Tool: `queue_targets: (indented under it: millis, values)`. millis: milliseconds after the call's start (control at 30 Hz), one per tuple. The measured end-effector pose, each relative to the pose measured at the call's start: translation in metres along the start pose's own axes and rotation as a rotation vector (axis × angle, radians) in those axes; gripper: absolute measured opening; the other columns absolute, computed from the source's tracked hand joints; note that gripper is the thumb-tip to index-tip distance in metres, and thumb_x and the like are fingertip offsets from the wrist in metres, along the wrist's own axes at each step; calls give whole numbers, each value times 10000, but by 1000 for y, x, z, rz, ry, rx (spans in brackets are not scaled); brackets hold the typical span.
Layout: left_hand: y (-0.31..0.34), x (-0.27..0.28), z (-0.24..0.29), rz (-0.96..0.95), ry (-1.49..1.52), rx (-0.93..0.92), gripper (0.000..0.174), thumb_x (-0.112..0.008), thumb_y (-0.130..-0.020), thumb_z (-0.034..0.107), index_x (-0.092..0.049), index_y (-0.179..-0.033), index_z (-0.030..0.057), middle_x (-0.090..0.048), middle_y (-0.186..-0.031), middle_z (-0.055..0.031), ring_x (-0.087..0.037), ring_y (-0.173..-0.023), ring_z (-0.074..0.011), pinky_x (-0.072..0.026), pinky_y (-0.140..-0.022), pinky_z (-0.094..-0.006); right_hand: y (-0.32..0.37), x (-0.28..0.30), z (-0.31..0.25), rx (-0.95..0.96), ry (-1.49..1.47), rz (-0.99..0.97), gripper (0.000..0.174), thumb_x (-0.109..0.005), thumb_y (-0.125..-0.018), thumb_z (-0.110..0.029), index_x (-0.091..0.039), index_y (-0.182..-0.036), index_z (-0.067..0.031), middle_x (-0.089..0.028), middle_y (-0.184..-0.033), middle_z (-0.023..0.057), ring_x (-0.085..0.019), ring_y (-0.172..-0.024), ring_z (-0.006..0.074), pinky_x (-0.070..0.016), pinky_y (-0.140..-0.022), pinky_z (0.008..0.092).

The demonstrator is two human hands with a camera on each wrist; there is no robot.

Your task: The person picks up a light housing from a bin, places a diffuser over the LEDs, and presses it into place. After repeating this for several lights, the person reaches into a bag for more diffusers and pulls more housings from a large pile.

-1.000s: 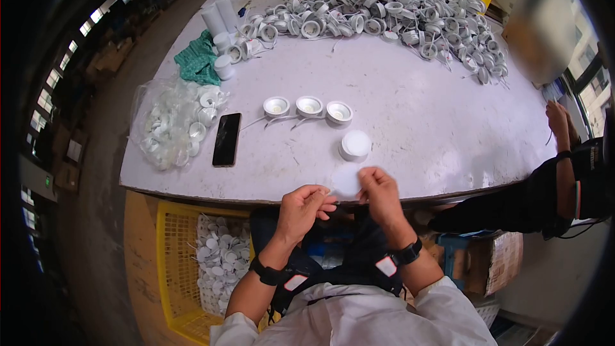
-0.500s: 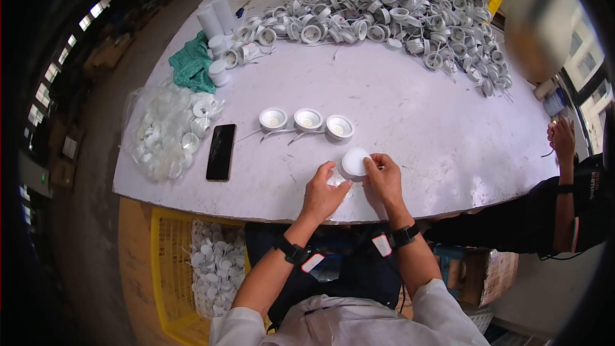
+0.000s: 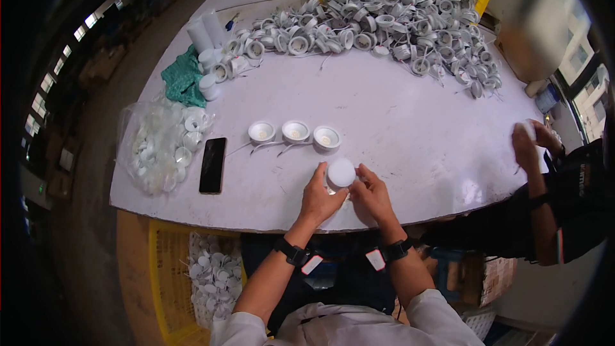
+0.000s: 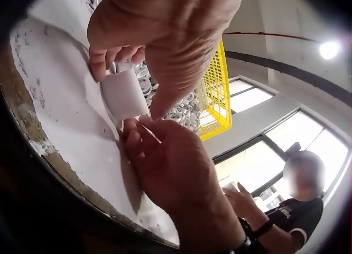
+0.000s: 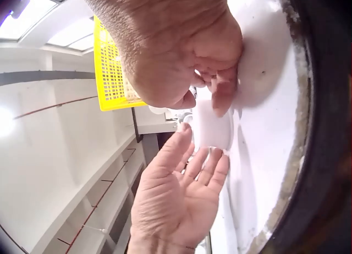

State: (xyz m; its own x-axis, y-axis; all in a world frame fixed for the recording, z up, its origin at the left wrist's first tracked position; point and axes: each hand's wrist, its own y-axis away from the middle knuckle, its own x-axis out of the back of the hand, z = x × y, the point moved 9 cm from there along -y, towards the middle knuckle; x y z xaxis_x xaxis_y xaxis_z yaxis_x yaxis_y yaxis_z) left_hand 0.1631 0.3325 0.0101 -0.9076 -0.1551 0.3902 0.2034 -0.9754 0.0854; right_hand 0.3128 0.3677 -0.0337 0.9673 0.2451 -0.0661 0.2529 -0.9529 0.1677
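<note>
Head view: hands flank white cylinder; yellow crate holds discs.

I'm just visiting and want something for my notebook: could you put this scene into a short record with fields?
Left hand: at the white cylinder, fingers nearly straight
Right hand: by the cylinder's other side, grip unclear
Table: three white cups in a row
Left: dark phone, clear plastic bag, green cloth
Back: heaped ring-shaped parts
Right: another person
</note>
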Motion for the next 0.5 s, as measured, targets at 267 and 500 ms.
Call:
queue_targets:
  millis: [267, 500]
  values:
    - [-11, -5, 3, 182, -164, -260, 638, -758, -624, 153, -485, -1179, -5, -593, -1082, -229, -574, -1012, -373, -480, -829, -408, 46, 25, -2, 287, 229, 196, 380, -605, -843, -139, -536, -1189, 3, -619, -998, 97, -540, -709, 114, -462, -653, 246]
    - [31, 27, -14, 155, 4, -119, 673, -729, -688, 104, -417, -1270, -27, -532, -1212, -224, -552, -1100, -304, -498, -791, -339, 141, 52, -42, 337, 413, 227, 268, -595, -854, -79, -584, -1111, -4, -627, -973, 97, -592, -850, 126, -484, -707, 245]
